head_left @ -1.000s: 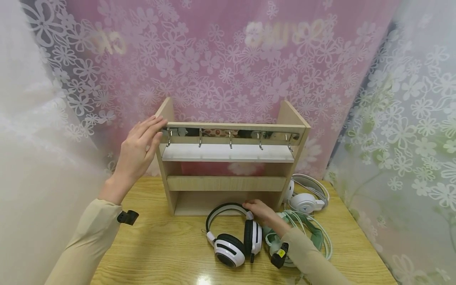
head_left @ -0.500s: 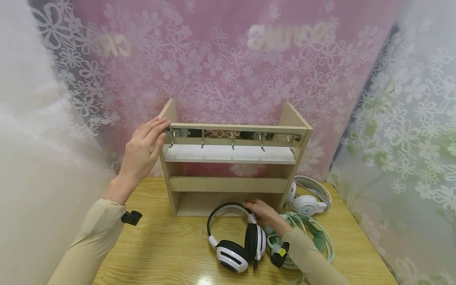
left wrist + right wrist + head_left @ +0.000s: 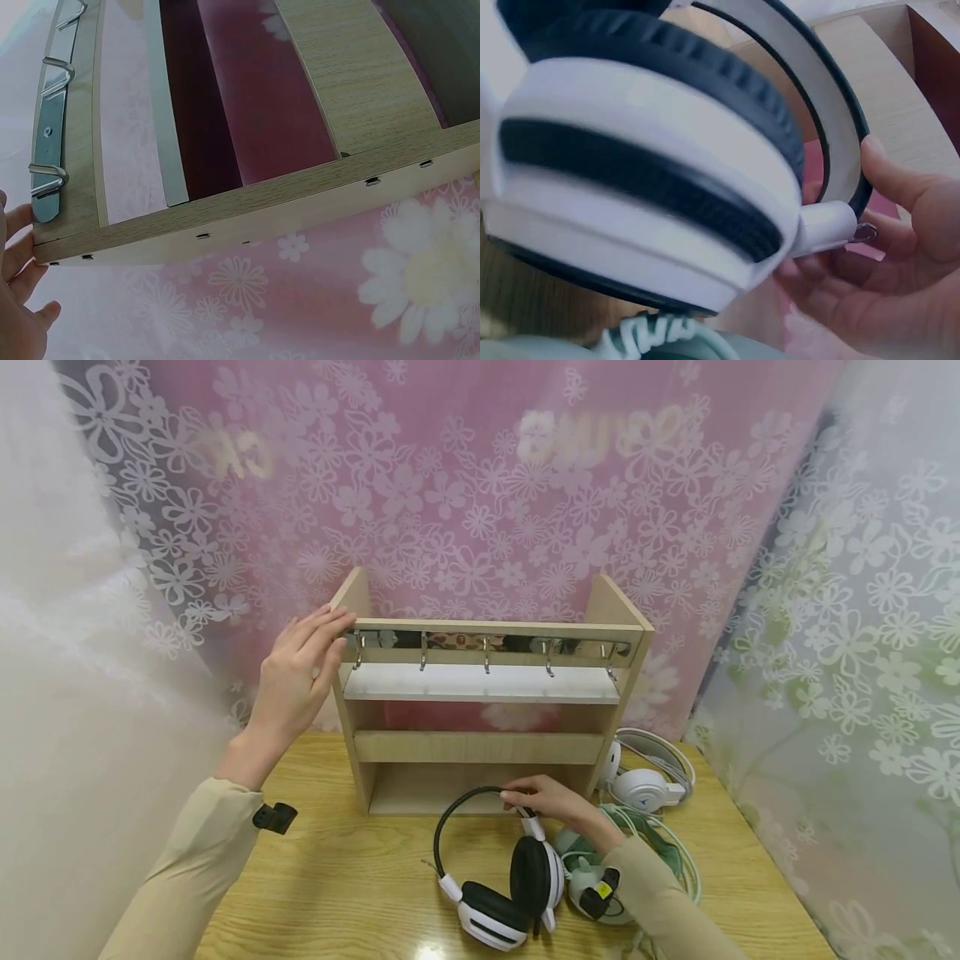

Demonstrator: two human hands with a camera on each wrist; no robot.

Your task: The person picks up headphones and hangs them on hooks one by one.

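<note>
My right hand point(image 3: 551, 800) pinches the headband of a pair of black-and-white headphones point(image 3: 492, 913) in front of the shelf. The right wrist view shows the thumb on the band's outer side, with the other fingers of that hand point(image 3: 885, 255) behind it. One ear cup point(image 3: 641, 150) fills much of that view. On the upper left corner of a small wooden shelf point(image 3: 480, 747) rests my left hand point(image 3: 296, 668), its fingers extended. Seen from the left wrist, the fingertips touch the corner beside a metal hook strip point(image 3: 51, 139).
Green headphones point(image 3: 663, 852) with looped pale cables lie under and beside my right forearm. White headphones point(image 3: 647, 789) sit by the shelf's right side. All stand on a wood-grain table point(image 3: 330, 877), and a pink flowered curtain point(image 3: 465, 485) hangs behind.
My right hand has taken a pinch on the headband. The headphones have tilted, their band turning and their ear cups shifting slightly toward the front. The left hand stays at the shelf corner.
</note>
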